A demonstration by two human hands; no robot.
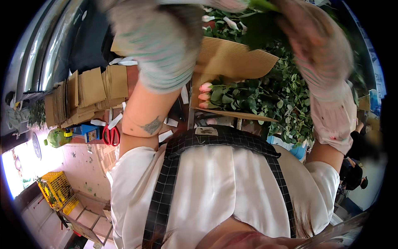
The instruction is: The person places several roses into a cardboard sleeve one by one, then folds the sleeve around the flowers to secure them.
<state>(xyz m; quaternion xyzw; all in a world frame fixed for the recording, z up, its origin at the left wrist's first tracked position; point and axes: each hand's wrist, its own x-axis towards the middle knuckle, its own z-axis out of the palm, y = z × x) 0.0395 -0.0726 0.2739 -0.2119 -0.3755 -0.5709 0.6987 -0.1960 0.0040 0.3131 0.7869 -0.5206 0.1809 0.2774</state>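
Both my hands wear pale, stained fabric gloves and are motion-blurred at the top edge. My left hand [168, 28] is partly cut off by the frame; its fingers cannot be made out. A green stem [264, 4] with a dark leaf [264, 31] runs to my right hand [314, 40], whose fingers close around it. Between the hands is a blurred pale pink shape, unclear. Below them lies a corrugated cardboard wrap [233, 59], its flap raised. Several pink roses [205, 96] rest on it, heads to the left, with leafy stems [267, 96] to the right.
Stacked cardboard pieces [90, 88], red-handled scissors [111, 136] and white foam sleeves [115, 121] are at left. More sleeved rosebuds [230, 23] lie beyond the wrap. A yellow crate [56, 190] stands lower left. Other people [351, 174] are at far right.
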